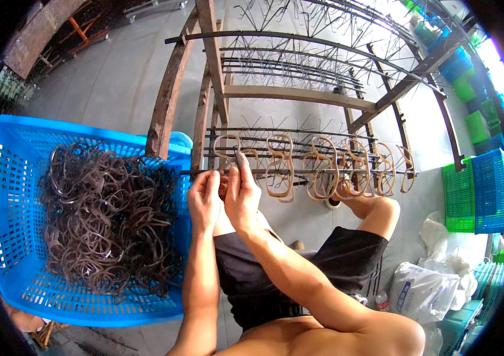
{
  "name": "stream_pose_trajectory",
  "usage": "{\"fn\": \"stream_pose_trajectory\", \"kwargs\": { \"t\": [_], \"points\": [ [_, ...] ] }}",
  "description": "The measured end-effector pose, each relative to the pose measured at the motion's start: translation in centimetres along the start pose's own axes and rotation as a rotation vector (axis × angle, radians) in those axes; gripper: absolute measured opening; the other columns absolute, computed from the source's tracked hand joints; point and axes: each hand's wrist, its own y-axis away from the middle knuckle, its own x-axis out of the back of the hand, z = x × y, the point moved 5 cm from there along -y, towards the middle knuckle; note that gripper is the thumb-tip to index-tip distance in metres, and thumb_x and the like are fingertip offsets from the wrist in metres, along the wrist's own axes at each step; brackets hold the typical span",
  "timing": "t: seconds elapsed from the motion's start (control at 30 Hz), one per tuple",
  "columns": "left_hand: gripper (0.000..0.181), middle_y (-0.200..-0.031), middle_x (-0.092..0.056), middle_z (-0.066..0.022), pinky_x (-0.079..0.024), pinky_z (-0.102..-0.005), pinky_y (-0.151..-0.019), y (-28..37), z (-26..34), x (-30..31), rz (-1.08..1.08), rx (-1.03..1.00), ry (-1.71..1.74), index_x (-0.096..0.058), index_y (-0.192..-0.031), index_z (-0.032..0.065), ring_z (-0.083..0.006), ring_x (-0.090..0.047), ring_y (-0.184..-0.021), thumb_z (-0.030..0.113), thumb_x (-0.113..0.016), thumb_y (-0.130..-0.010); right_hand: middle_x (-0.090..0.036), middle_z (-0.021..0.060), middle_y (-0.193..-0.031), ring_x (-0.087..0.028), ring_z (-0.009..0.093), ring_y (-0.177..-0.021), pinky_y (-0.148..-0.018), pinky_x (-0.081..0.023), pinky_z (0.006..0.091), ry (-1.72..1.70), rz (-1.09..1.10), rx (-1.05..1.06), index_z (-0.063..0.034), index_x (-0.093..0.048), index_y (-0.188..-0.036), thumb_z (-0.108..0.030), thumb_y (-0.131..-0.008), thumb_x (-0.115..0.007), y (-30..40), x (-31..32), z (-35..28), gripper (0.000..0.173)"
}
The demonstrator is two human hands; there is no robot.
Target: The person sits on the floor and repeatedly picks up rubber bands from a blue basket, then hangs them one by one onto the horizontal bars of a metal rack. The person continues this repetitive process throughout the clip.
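Side by side, my left hand [204,196] and my right hand [242,193] are pinched at the lower part of the leftmost pale spectacle frame front [214,144]. Their fingers hide its lower end and part of the dark metal rod [296,171] behind. My right index fingertip looks grey and lies against the frame. Further right along the rod hang several similar beige frame fronts [280,135], upright and spaced apart. Left of my hands stands a blue plastic basket [87,313] with a tangled heap of brown, glossy loop-shaped pieces [105,213] in it.
A wooden rack [298,94] ahead carries rods with thin wire hooks [314,66]. Its left post [167,98] rises beside the basket. Green and blue crates [474,196] stand at right, with white plastic bags [425,289] and a small bottle [382,301] nearer my seat.
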Motion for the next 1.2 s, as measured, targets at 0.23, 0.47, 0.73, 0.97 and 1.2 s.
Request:
{"fn": "stream_pose_trajectory", "kwargs": {
  "t": [0.23, 0.47, 0.73, 0.97, 1.2],
  "points": [
    [0.012, -0.071, -0.060, -0.0027, -0.044, -0.0248, -0.057, -0.3, -2.0, -0.1, 0.074, 0.300, 0.450, -0.061, -0.086, 0.0050, -0.0113, -0.055, -0.060, 0.017, -0.059, -0.088, -0.061, 0.0195, -0.070, -0.063, 0.032, -0.058, -0.050, -0.048, 0.0369, 0.258, 0.002, 0.144, -0.0026, -0.047, -0.127, -0.016, -0.094, -0.047, -0.1, 0.0, -1.1, 0.036],
    [0.015, -0.074, -0.059, -0.0024, -0.043, -0.0252, -0.061, -0.6, -2.9, -0.6, -0.079, 0.294, 0.436, -0.059, -0.086, 0.0054, -0.0118, -0.055, -0.065, 0.018, -0.055, -0.091, -0.056, 0.0146, -0.064, -0.054, 0.014, -0.056, -0.051, -0.046, 0.0309, 0.161, -0.037, -0.017, -0.0031, -0.048, -0.127, -0.017, -0.095, -0.047, -0.4, 0.8, -0.1, 0.035],
    [0.017, -0.075, -0.059, -0.0021, -0.046, -0.0247, -0.065, 0.0, -2.4, 0.4, -0.121, 0.226, 0.173, -0.059, -0.089, 0.0023, -0.0112, -0.056, -0.069, 0.020, -0.059, -0.089, -0.055, 0.0070, -0.077, -0.051, 0.010, -0.065, -0.058, -0.045, 0.0249, -0.022, -0.122, -0.099, 0.0018, -0.039, -0.126, -0.008, -0.095, -0.044, 0.9, 1.3, 0.7, 0.034],
    [0.019, -0.086, -0.062, -0.0135, -0.049, -0.0312, -0.070, 4.3, -1.2, 3.1, -0.022, -0.186, -0.359, -0.058, -0.093, -0.0003, -0.0227, -0.061, -0.081, 0.016, -0.062, -0.084, -0.059, 0.0134, -0.082, -0.061, 0.020, -0.074, -0.063, -0.049, 0.0311, 0.267, -0.091, -0.039, 0.0041, -0.039, -0.116, -0.014, -0.093, -0.048, 4.5, 3.8, 3.6, 0.031],
    [0.036, -0.089, -0.061, -0.0200, -0.049, -0.0448, -0.069, 6.7, -2.4, 13.3, 0.543, -0.094, -1.297, -0.050, -0.105, 0.0010, -0.0384, -0.060, -0.078, 0.027, -0.062, -0.083, -0.063, 0.0181, -0.093, -0.062, 0.032, -0.084, -0.075, -0.049, 0.0376, 0.486, -0.234, -0.195, 0.0023, -0.047, -0.111, -0.032, -0.094, -0.047, 6.3, 5.1, 9.0, 0.038]
  ]
}}
